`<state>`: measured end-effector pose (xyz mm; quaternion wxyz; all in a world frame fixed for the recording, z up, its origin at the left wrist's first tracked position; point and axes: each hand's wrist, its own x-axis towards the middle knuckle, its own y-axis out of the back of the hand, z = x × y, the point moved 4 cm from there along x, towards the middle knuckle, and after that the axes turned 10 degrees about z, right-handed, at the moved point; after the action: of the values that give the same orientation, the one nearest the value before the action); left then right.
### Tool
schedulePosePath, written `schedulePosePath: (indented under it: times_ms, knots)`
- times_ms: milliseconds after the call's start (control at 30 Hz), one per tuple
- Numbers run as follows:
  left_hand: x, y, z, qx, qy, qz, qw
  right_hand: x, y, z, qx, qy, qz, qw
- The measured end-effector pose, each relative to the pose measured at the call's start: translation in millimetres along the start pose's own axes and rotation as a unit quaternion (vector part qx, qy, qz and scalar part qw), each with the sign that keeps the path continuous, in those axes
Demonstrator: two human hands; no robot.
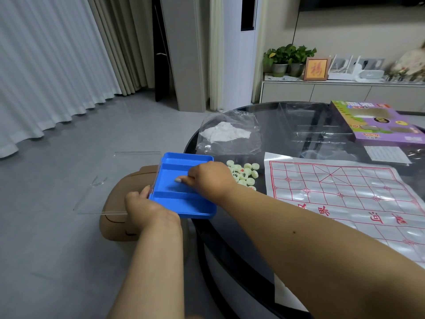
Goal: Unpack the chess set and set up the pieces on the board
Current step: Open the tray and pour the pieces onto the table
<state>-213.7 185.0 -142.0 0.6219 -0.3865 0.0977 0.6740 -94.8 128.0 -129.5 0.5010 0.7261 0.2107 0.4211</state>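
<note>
An empty blue piece tray [181, 203] with three compartments hangs over the left edge of the round black table [287, 143]. Its clear hinged lid [110, 180] swings out to the left over the floor. My left hand [145, 206] grips the tray's left edge at the hinge. My right hand [207, 180] rests on the tray's right side, curled fingers reaching into the middle compartment. A pile of several pale green round chess pieces [245, 173] lies on the table just right of that hand. The plastic board sheet [345, 196] with red lines lies spread out further right.
A crumpled clear bag with white paper [227, 134] lies behind the tray. A purple game box [377, 122] and a clear plastic insert [305, 125] sit at the back right, with a white slip [386, 154] near them. A brown stool [115, 217] stands under the tray.
</note>
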Motion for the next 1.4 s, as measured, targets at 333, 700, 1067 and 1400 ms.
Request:
schedulePosePath:
  times_ms: [333, 700, 1067, 1400]
  knots:
    - [4.9, 3.1, 1.6, -0.004, -0.002, 0.011, 1.000, -3.6, 26.4, 67.5, -0.031, -0.156, 0.089, 0.983]
    - [8.9, -1.7, -6.1, 0.025, 0.000, -0.008, 1.000, -9.8, 2.9, 65.5, -0.121, -0.081, 0.065, 0.987]
    - [15.3, -0.4, -8.5, 0.007, 0.010, -0.004, 1.000, -12.4, 3.2, 76.3, -0.012, -0.141, 0.066, 0.988]
    - [2.9, -6.6, -1.6, -0.037, 0.001, -0.012, 0.999, -18.9, 33.1, 85.8, 0.147, -0.248, 0.142, 0.947]
